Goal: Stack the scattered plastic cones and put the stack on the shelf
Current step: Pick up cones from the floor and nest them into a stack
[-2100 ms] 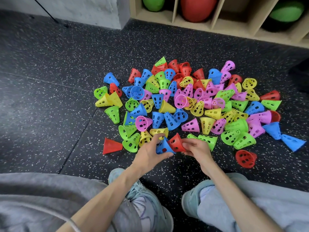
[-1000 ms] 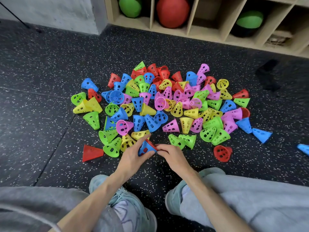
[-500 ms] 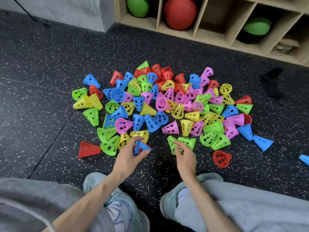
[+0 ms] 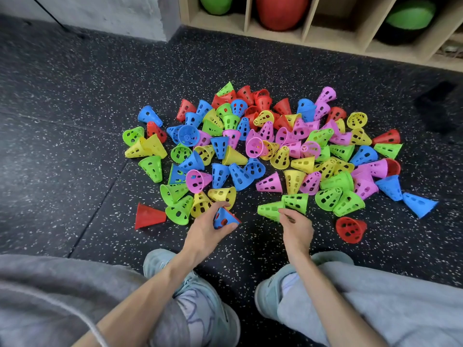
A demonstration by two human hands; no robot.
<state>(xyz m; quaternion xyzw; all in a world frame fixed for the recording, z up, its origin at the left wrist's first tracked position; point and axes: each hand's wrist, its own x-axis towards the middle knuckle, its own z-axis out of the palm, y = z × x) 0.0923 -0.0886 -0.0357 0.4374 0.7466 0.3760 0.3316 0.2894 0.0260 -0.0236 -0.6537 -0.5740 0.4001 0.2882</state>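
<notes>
Several perforated plastic cones in red, blue, green, yellow and pink lie scattered in a pile on the dark speckled floor. My left hand grips a small stack, a blue cone with a red one nested inside, just above the floor. My right hand reaches to a green cone lying on its side, fingertips at its rim. A second green cone lies right behind it. The wooden shelf stands at the far edge.
Shelf cubbies hold a red ball and green balls. A lone red cone lies left of my left hand, another red one right of my right hand. My knees and shoes sit close below the hands.
The red cone went into the blue one held by my left hand. My right hand let go of that stack and moved right to the green cone.
</notes>
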